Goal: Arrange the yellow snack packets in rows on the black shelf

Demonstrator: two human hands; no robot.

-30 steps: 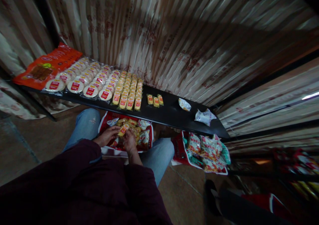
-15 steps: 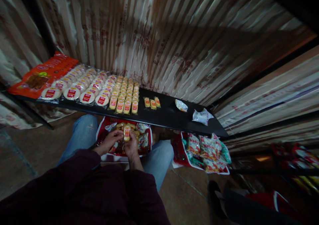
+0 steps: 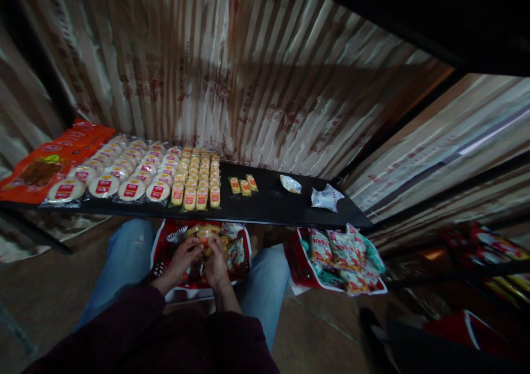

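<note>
Both my hands are down between my knees over an open red bag full of small yellow snack packets. My left hand and my right hand are curled together around one small yellow packet at the top of the pile. Above them runs a black shelf. On it lie rows of the same yellow packets, and three single ones stand apart to the right.
Round white packets and an orange pack fill the shelf's left end. Two crumpled wrappers lie towards its right end. A second bag of snack packs sits on the floor at right. A striped curtain hangs behind.
The view has tilted so the shelf sits lower in frame. My hands turned the yellow packet from slanted to upright and drew closer together around it.
</note>
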